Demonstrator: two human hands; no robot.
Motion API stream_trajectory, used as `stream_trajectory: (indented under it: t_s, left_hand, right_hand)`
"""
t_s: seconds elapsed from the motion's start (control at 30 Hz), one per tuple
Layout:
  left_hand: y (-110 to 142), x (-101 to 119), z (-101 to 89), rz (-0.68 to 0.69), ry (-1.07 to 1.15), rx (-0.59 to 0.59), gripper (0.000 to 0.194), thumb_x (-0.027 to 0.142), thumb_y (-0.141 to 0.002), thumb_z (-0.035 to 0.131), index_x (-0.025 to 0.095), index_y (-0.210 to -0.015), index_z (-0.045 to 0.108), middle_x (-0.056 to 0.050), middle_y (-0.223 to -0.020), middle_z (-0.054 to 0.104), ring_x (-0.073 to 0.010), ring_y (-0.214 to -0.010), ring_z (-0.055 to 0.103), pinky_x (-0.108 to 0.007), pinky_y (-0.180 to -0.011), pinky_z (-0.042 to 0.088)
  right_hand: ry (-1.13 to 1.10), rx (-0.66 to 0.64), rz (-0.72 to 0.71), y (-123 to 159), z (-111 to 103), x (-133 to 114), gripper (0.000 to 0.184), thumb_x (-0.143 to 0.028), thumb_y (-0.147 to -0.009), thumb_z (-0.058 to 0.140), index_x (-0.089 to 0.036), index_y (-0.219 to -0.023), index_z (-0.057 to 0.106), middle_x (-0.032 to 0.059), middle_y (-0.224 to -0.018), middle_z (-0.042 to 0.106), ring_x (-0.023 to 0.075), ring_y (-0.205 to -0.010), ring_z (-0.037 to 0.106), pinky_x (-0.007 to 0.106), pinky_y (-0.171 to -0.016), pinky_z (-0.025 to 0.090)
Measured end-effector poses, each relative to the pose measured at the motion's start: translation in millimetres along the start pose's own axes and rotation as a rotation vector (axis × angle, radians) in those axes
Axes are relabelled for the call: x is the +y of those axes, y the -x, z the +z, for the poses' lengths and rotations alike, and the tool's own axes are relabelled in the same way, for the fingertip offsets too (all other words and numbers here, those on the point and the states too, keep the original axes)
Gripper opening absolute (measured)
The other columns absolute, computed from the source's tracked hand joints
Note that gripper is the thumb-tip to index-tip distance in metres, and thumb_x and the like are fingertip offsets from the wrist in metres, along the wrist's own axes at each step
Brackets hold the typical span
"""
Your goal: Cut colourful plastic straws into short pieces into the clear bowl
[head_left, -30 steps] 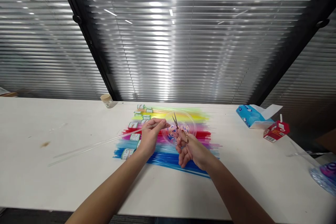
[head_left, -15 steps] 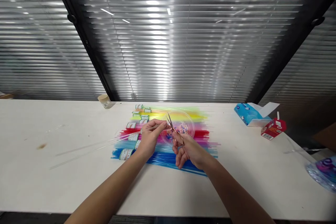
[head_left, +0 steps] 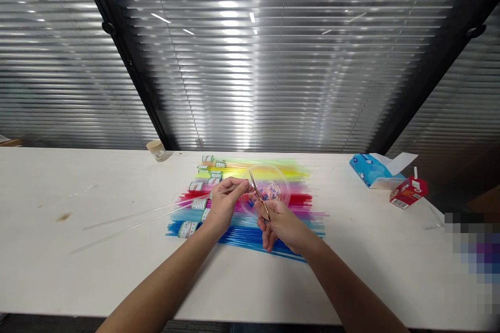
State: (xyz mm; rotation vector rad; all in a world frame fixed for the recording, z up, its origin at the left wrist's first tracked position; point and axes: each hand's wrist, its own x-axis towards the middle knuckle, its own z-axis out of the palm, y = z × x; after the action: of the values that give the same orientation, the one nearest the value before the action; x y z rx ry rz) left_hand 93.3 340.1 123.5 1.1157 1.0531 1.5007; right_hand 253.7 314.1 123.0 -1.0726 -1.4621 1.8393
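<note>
My left hand (head_left: 225, 202) pinches thin clear plastic tubes (head_left: 144, 220), whose long ends stretch out to the left over the table. Their short tips poke past my fingertips near the blades of a pair of scissors (head_left: 255, 187). The copper-coloured scissor handles are in my right hand (head_left: 279, 223), and the blades look closed or nearly so. Just behind the scissors sits a round clear container (head_left: 288, 187) with small blue, pink and orange pieces inside. Under both hands lie bundles of coloured tubes (head_left: 250, 239), sorted from yellow through red to blue, with paper labels around their left ends.
A roll of tape (head_left: 156, 150) stands at the table's back left. To the right are an opened blue tissue pack (head_left: 371, 170) and a red carton (head_left: 408, 192). The white table (head_left: 97, 281) ends before window blinds (head_left: 250, 62). The far right edge is blurred out.
The scissor blades have come together, and the fingers of my right hand have drawn in on the handles. My left hand keeps its place with the clear tubes.
</note>
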Motion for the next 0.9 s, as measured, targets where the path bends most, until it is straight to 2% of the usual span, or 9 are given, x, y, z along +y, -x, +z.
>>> stream_trajectory:
  t_s: [0.2,0.3,0.43,0.53,0.67,0.77,0.9]
  left_hand:
    - [-1,1,-0.1,0.025,-0.013,0.024,0.027,0.040,-0.068,0.081,0.016,-0.073,0.069,-0.004,-0.070,0.073,-0.0203,-0.075,0.072,-0.032,-0.078,0.055]
    - [0,3,0.0,0.026,-0.009,0.029,0.028,0.040,-0.067,0.082,0.016,-0.073,0.069,-0.003,-0.068,0.072,-0.0198,-0.073,0.071,-0.031,-0.076,0.055]
    - [2,4,-0.2,0.023,-0.039,0.007,0.026,0.038,-0.068,0.082,0.016,-0.073,0.070,-0.003,-0.069,0.073,-0.0193,-0.074,0.071,-0.029,-0.073,0.055]
    - [4,4,-0.1,0.020,-0.049,-0.038,0.025,0.038,-0.069,0.081,0.016,-0.073,0.071,-0.004,-0.070,0.073,-0.0176,-0.069,0.070,-0.028,-0.069,0.054]
    - [9,7,1.3,0.037,-0.058,-0.100,0.026,0.039,-0.066,0.082,0.017,-0.067,0.069,-0.004,-0.067,0.072,-0.0180,-0.065,0.068,-0.029,-0.066,0.054]
    - [14,11,2.1,0.032,-0.097,-0.174,0.025,0.041,-0.067,0.081,0.019,-0.068,0.071,-0.007,-0.075,0.074,-0.0229,-0.080,0.071,-0.034,-0.075,0.056]
    - [19,10,0.8,0.089,-0.142,-0.218,0.023,0.042,-0.069,0.080,0.020,-0.070,0.074,-0.010,-0.083,0.075,-0.0274,-0.102,0.068,-0.038,-0.090,0.053]
  right_hand:
    - [0.007,0.002,-0.018,1,-2,-1,0.057,-0.071,-0.082,0.056,-0.017,-0.064,0.047,-0.0051,-0.046,0.049,0.0102,-0.038,0.057,0.016,-0.035,0.043]
    - [-0.032,0.043,-0.030,2,0,-4,0.056,-0.071,-0.079,0.059,-0.017,-0.066,0.048,-0.0057,-0.050,0.050,0.0100,-0.038,0.057,0.017,-0.035,0.043]
    - [-0.105,0.207,-0.148,3,3,-8,0.053,-0.070,-0.078,0.062,-0.018,-0.074,0.050,-0.0052,-0.059,0.054,0.0099,-0.041,0.059,0.019,-0.038,0.048]
    - [-0.077,0.369,-0.269,0,0,-7,0.049,-0.066,-0.077,0.065,-0.018,-0.078,0.054,-0.0028,-0.066,0.057,0.0105,-0.045,0.060,0.022,-0.042,0.053]
    - [-0.023,0.487,-0.308,-3,-4,-2,0.054,-0.066,-0.070,0.072,-0.018,-0.093,0.063,0.0017,-0.067,0.064,0.0167,-0.048,0.062,0.031,-0.047,0.058]
    - [0.012,0.494,-0.329,-3,-3,0,0.052,-0.059,-0.072,0.075,-0.018,-0.102,0.065,0.0051,-0.075,0.069,0.0190,-0.055,0.064,0.035,-0.053,0.060]
    - [0.020,0.446,-0.345,0,0,2,0.041,-0.053,-0.072,0.077,-0.018,-0.092,0.069,0.0056,-0.074,0.070,0.0201,-0.057,0.065,0.035,-0.056,0.060]
